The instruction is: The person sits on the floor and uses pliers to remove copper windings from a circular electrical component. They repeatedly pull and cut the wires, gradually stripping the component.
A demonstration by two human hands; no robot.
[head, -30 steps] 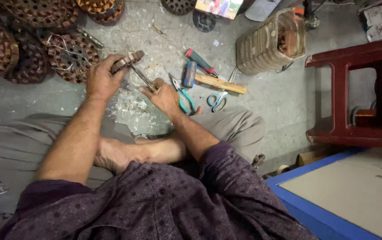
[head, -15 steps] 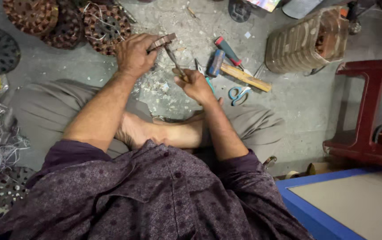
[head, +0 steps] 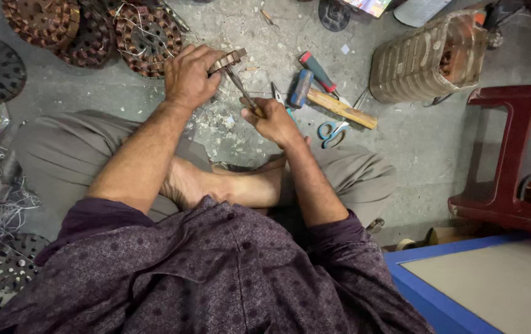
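Soft even indoor light, faint shadows beneath the forearms, no glare, centre sharp, wide-angle stretch and slight blur at edges.

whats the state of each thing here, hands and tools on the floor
left hand: closed around a small brown block
right hand: gripping a thin metal tool, tip at the block
scissors: lying flat, untouched
hammer: lying flat
screwdriver: lying flat
stool: standing upright

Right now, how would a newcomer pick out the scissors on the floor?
Start at the big ribbed cylindrical coil pack lying on the grey concrete floor at upper right. Below its left end lies a wooden-handled hammer. The scissors lie just under that handle: the only tool with light blue loop handles.
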